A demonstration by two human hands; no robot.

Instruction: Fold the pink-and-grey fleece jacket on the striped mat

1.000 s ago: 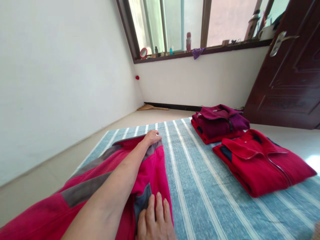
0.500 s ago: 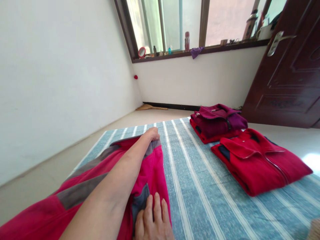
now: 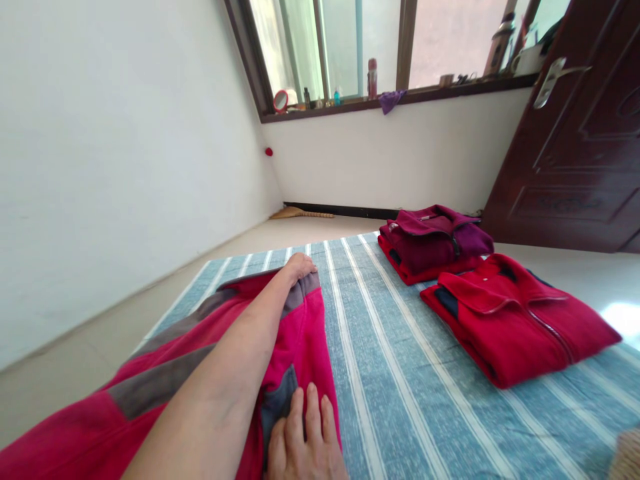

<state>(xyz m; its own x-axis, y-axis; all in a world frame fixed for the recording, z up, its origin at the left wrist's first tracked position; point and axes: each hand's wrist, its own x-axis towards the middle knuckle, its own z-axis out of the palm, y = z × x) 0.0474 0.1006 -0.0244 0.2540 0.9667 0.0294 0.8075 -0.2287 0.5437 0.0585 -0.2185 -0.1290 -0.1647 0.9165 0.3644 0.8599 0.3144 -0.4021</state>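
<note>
A pink-red jacket (image 3: 315, 333) with grey panels lies partly folded along the left side of the bed-like surface. My left arm stretches across it, and my left hand (image 3: 301, 267) is closed on the grey edge at its far right corner. Lower down, my right hand (image 3: 307, 440) rests flat on the jacket near its right edge, fingers extended beside a dark grey patch. The forearm hides part of the cloth, and the jacket's near end runs out of view.
Blue cloth with white stripes (image 3: 373, 347) covers the surface. A folded red jacket (image 3: 520, 320) lies on the right, and a folded maroon jacket (image 3: 435, 233) sits on red clothing behind it. A broom (image 3: 300, 213) lies on the floor by the wall. A brown door (image 3: 565, 167) stands at right.
Both hands keep their places on the jacket. The view has shifted very slightly; nothing else has visibly moved.
</note>
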